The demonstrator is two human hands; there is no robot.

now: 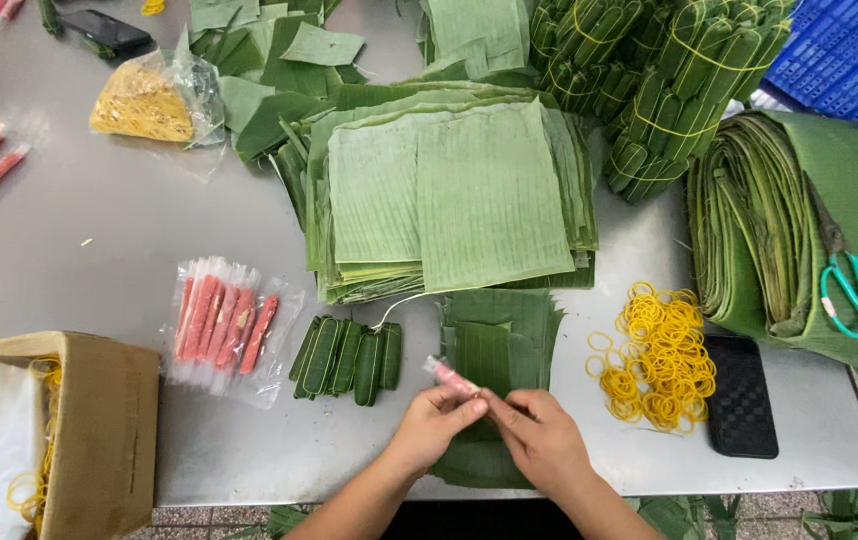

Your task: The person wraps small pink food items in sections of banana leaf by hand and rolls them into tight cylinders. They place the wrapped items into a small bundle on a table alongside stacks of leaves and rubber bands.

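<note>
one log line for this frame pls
left hand: holds pink stick | right hand: on stick too | under: folded leaf | near: rubber bands, wrapped rolls

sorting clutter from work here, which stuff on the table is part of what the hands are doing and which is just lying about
In use:
left hand
right hand
pink wrapped stick held by both
folded leaf piece beneath
wrapped green rolls
yellow rubber bands

Lying about:
scissors
black phone
cardboard box

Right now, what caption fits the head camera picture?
Both hands, left hand and right hand, hold a pink wrapped stick over folded banana leaves.
</note>
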